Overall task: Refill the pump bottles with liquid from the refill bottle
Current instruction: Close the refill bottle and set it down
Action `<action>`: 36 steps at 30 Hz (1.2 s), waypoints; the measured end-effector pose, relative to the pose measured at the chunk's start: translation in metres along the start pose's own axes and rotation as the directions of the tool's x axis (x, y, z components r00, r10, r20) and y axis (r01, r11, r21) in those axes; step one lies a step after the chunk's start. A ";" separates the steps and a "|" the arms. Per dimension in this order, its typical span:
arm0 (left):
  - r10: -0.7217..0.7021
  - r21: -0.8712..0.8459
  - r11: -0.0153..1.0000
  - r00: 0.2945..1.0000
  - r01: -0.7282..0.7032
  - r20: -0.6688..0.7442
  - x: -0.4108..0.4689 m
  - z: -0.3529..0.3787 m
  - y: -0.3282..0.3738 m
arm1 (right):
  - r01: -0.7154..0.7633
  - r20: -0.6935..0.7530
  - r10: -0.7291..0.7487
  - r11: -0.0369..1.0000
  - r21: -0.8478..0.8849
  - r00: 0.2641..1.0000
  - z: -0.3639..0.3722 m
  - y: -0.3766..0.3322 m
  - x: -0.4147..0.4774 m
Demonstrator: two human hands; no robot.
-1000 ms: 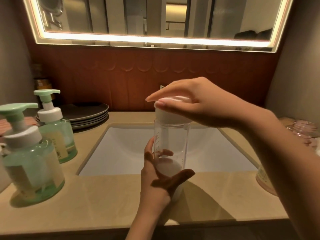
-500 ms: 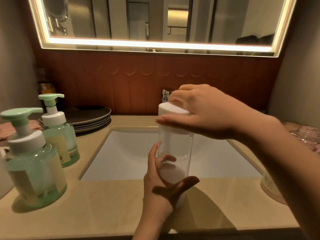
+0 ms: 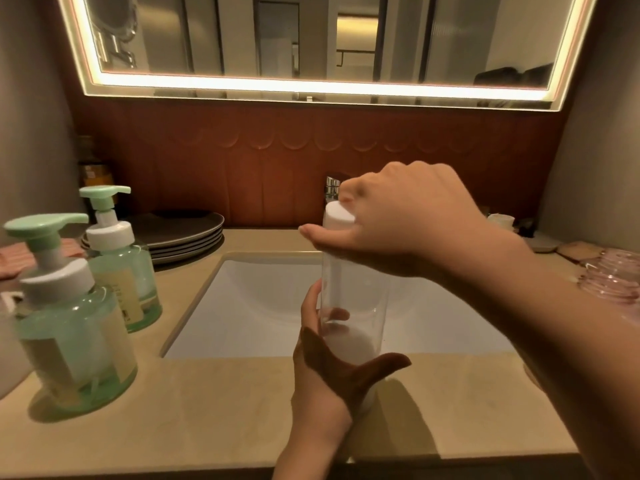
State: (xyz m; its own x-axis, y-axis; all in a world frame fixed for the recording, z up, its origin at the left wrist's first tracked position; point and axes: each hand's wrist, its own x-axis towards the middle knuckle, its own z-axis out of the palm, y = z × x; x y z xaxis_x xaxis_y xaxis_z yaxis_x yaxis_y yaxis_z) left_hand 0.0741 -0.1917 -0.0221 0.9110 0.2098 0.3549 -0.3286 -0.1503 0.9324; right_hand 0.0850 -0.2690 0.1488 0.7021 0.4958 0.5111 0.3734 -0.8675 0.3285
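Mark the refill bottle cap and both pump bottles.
refill bottle cap [image 3: 337,214]: head view, its exposed left side.
near pump bottle [image 3: 62,317]: head view, green body.
far pump bottle [image 3: 138,271]: head view, green body.

I count two green pump bottles: the near pump bottle [image 3: 69,334] and the far pump bottle [image 3: 121,271]; one clear refill bottle [image 3: 349,289]; one sink [image 3: 263,306]; and, I think, four stacked plates [image 3: 187,233], their edges blurring.

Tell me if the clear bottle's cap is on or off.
On. The white cap sits atop the clear bottle, gripped by the right hand; the left hand holds the base. Tightness: cannot tell.
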 end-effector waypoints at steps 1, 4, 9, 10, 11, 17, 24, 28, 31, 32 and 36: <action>-0.001 0.001 1.000 1.000 0.001 -0.001 0.000 0.000 0.000 | 0.000 -0.016 0.000 1.000 -0.012 1.000 0.001 -0.001 0.001; 0.015 0.023 1.000 1.000 -0.015 -0.004 0.000 -0.001 0.000 | -0.016 -0.031 0.016 1.000 -0.020 0.999 0.000 -0.001 0.003; 0.039 0.037 0.999 0.999 -0.039 0.001 0.001 -0.001 -0.002 | 0.009 0.057 -0.006 0.999 -0.047 0.998 0.000 -0.001 0.002; 0.040 0.030 0.999 0.999 -0.040 0.001 0.001 0.000 -0.001 | 0.019 0.102 -0.020 1.000 0.002 0.995 -0.001 0.002 0.001; 0.039 0.026 0.999 0.999 -0.039 0.003 0.000 0.000 0.001 | 0.019 0.166 -0.035 0.995 0.100 0.985 -0.003 0.007 -0.002; 0.111 0.061 0.991 0.990 -0.116 0.087 -0.001 0.011 0.007 | -0.098 0.250 -0.091 0.753 0.651 0.964 -0.002 0.049 -0.032; 0.112 -0.015 0.994 0.993 -0.111 0.026 0.002 0.074 0.011 | -0.184 0.207 0.063 0.744 0.642 0.976 0.000 0.115 -0.050; -0.057 -0.204 0.978 0.996 0.042 -0.070 0.008 0.123 0.026 | -0.238 0.104 0.220 0.775 0.585 0.970 0.002 0.168 -0.048; -0.063 -0.261 0.964 0.997 0.048 -0.050 0.012 0.152 0.033 | -0.315 0.037 0.349 0.789 0.528 0.936 0.012 0.209 -0.044; -0.066 -0.272 0.961 0.996 0.050 -0.051 0.013 0.160 0.033 | -0.349 0.031 0.389 0.786 0.511 0.921 0.018 0.222 -0.043; -0.071 -0.243 0.969 0.991 0.043 -0.109 0.015 0.181 0.030 | -0.494 0.103 0.505 0.751 0.438 0.857 0.052 0.266 -0.042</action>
State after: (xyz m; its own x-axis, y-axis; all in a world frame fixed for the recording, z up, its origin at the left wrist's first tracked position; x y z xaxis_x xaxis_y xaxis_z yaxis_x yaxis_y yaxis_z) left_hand 0.1233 -0.3677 -0.0012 0.8995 0.3241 0.2931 -0.3403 0.0985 0.9351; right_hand 0.1865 -0.5222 0.1736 0.8526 -0.0168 0.5222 0.1987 -0.9139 -0.3539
